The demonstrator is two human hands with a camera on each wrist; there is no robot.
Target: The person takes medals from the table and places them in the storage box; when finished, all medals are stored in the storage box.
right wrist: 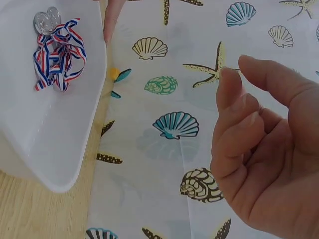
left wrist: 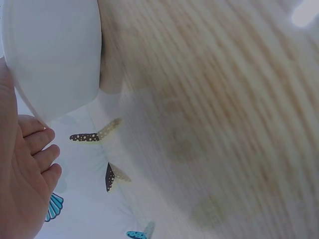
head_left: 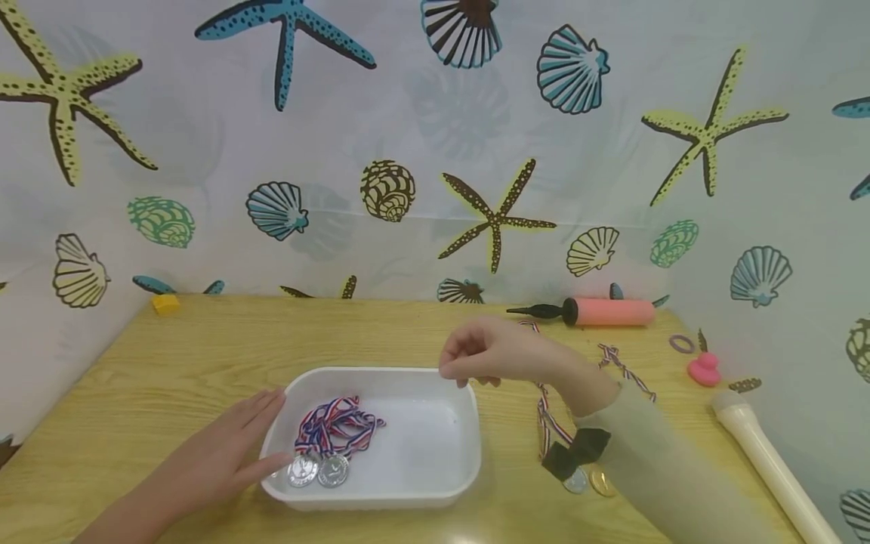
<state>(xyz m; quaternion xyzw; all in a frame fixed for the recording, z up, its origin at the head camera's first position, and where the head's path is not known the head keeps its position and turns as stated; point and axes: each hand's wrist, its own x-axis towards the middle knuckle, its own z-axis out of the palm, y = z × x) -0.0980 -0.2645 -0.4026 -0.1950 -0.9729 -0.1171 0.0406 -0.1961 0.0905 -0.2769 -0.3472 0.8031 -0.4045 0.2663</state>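
A white plastic bin (head_left: 421, 438) stands on the table. Inside its left part lie two silver medals (head_left: 318, 470) with bunched red, white and blue ribbons (head_left: 336, 427). My left hand (head_left: 227, 446) lies along the bin's left side, its fingers outstretched at the rim and the thumb reaching over it. Above the bin's far right corner hovers my right hand (head_left: 499, 351), fingers loosely bent, thumb tip near the index fingertip; the right wrist view shows nothing between them. Partly behind the right forearm, more ribbons (head_left: 544, 423) lie on the table beside a silver medal (head_left: 576, 480) and a gold medal (head_left: 601, 482).
A pink pump (head_left: 612, 312) with a black nozzle lies along the back edge. To the right are a purple ring (head_left: 682, 344), a pink rounded toy (head_left: 704, 370) and a long cream-coloured stick (head_left: 768, 461). A yellow block (head_left: 165, 304) sits at the back left.
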